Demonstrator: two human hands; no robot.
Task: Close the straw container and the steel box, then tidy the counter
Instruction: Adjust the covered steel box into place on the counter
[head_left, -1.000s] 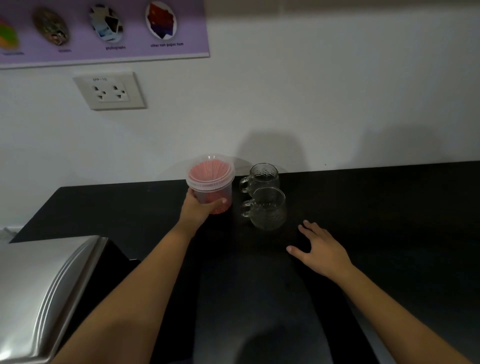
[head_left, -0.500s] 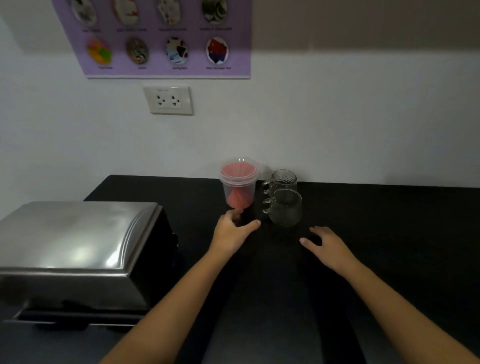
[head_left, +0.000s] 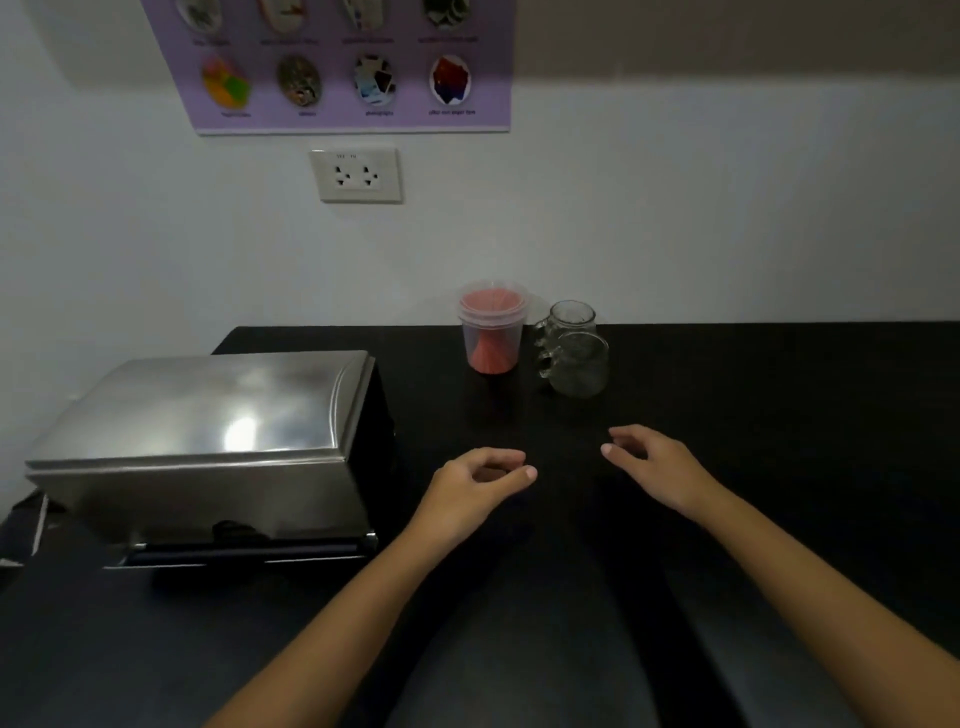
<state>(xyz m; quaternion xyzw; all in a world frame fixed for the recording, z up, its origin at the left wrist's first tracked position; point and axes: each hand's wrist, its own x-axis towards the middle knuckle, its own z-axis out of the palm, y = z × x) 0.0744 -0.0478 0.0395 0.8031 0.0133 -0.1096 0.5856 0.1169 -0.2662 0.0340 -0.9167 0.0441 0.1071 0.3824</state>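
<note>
The clear plastic straw container (head_left: 492, 332) stands upright with its lid on, pink straws inside, at the back of the black counter (head_left: 753, 426) near the wall. The steel box (head_left: 208, 441) sits at the left with its domed lid down. My left hand (head_left: 475, 486) hovers over the counter in front of the container, fingers loosely curled and holding nothing. My right hand (head_left: 652, 462) floats beside it, also empty, fingers loosely curled. Both hands are well short of the container.
Two clear glass mugs (head_left: 574, 351) stand one behind the other just right of the straw container. A wall socket (head_left: 356, 175) and a purple poster (head_left: 343, 62) hang on the white wall above.
My left hand let go of the straw container and drew back toward me. My right hand lifted and curled. The view pulled back, bringing the steel box fully into sight.
</note>
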